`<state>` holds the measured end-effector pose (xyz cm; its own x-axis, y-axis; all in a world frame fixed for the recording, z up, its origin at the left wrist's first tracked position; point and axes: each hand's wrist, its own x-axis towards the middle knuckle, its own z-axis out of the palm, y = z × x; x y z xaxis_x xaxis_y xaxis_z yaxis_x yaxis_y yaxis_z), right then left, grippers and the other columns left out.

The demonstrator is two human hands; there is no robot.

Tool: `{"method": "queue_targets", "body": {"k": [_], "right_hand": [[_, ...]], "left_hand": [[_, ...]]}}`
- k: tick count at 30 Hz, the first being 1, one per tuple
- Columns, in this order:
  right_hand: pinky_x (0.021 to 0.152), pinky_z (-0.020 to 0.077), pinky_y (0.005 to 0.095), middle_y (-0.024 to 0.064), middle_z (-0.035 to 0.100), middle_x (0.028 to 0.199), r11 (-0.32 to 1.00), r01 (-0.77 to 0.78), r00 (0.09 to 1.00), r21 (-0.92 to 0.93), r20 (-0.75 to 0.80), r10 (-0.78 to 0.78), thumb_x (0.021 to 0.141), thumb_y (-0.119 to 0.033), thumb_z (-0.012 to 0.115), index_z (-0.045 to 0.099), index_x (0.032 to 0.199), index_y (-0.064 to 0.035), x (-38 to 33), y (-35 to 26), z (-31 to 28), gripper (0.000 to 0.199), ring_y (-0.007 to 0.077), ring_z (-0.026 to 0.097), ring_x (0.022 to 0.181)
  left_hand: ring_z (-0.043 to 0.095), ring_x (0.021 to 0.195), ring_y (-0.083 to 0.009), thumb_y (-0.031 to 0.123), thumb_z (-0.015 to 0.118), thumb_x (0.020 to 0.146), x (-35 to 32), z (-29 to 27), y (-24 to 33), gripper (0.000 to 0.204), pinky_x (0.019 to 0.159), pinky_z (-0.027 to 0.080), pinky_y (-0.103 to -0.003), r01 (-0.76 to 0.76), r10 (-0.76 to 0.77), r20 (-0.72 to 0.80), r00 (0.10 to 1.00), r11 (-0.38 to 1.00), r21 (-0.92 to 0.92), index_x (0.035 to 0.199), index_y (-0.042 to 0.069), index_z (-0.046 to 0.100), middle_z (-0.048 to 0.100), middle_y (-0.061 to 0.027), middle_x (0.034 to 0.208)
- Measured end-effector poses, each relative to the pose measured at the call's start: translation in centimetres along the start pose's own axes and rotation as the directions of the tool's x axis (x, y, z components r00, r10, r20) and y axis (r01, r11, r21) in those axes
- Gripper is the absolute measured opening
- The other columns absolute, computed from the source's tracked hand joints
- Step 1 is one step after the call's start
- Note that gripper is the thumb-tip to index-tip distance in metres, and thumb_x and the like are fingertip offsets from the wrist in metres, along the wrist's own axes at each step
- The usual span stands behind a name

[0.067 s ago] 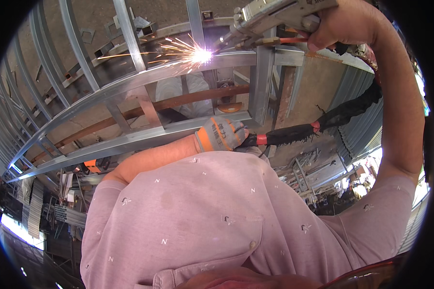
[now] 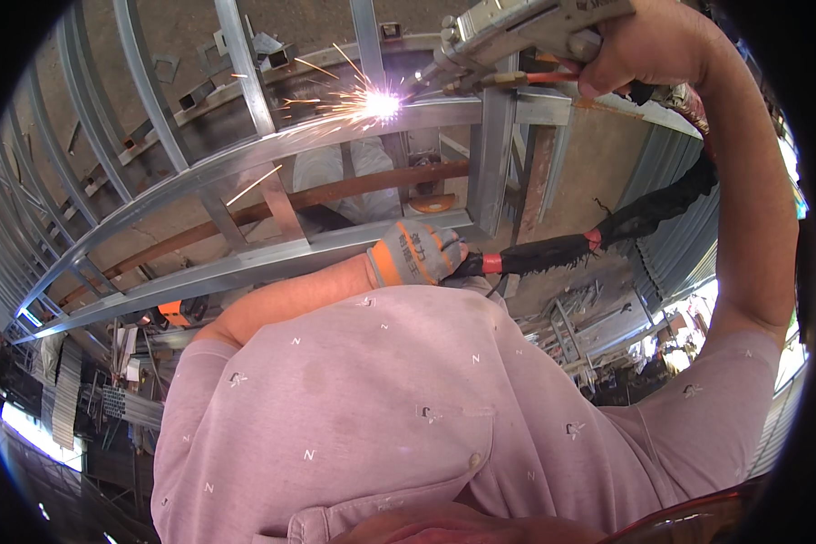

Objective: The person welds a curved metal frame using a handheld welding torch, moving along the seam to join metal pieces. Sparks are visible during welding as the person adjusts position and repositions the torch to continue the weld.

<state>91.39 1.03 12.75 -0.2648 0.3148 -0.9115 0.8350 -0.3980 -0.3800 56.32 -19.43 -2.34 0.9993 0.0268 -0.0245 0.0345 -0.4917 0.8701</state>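
Observation:
My bare right hand [image 2: 651, 53] is wrapped round the handle of a grey metal welding gun [image 2: 517, 43]. The gun points left, and at its tip a white-violet arc [image 2: 383, 106] burns where an upright bar [image 2: 364, 45] meets the rail [image 2: 299, 143] of a galvanized steel frame. Orange sparks fly mostly left from there. Close to my chest, my left hand [image 2: 417, 251], in a grey and orange glove, is closed round the end of a thick black-wrapped cable [image 2: 553, 252] with red bands. That cable runs up right toward my right forearm. Glare hides the joint itself.
Parallel upright bars [image 2: 150, 86] of the frame fan out at the left. Below the rail lie a rusty bar [image 2: 354, 181] and an orange disc [image 2: 433, 202]. Corrugated sheets [image 2: 666, 190] stand at the right. An orange and black tool [image 2: 179, 312] sits beyond my left elbow.
The spark pattern differs, with one streak now falling below the rail. Both hands, the gun and the frame keep their places.

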Motion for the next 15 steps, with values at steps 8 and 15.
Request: {"method": "queue_targets", "body": {"k": [8, 15], "right_hand": [[0.071, 0.0587, 0.0333, 0.0064, 0.078, 0.096, 1.000, -0.016, 0.999, 0.008, -0.044, 0.016, 0.078, -0.011, 0.091, 0.077, 0.123, -0.0036, -0.7, 0.4, 0.2, 0.047, 0.0148, 0.070, 0.083], [0.071, 0.0580, 0.0331, 0.0055, 0.077, 0.097, 0.979, -0.139, 0.932, 0.147, -0.314, 0.180, 0.077, -0.009, 0.093, 0.077, 0.126, -0.0050, -6.0, 2.3, 0.8, 0.051, 0.0146, 0.070, 0.083]], "left_hand": [[0.071, 0.078, -0.0297, 0.031, 0.075, 0.075, 0.2, -0.6, -0.1, 0.052, 0.066, 0.057, -0.042, -0.031, 0.031, -0.011, 0.999, 1.000, -0.005, 0.121, 0.007, 0.071, 0.074, -0.0166, 0.111], [0.070, 0.072, -0.0334, 0.020, 0.079, 0.066, 0.8, -2.1, 0.1, 0.048, 0.061, 0.055, -0.044, -0.042, 0.032, -0.091, 0.995, 0.992, -0.115, 0.112, 0.009, 0.070, 0.069, -0.0113, 0.089]]}}
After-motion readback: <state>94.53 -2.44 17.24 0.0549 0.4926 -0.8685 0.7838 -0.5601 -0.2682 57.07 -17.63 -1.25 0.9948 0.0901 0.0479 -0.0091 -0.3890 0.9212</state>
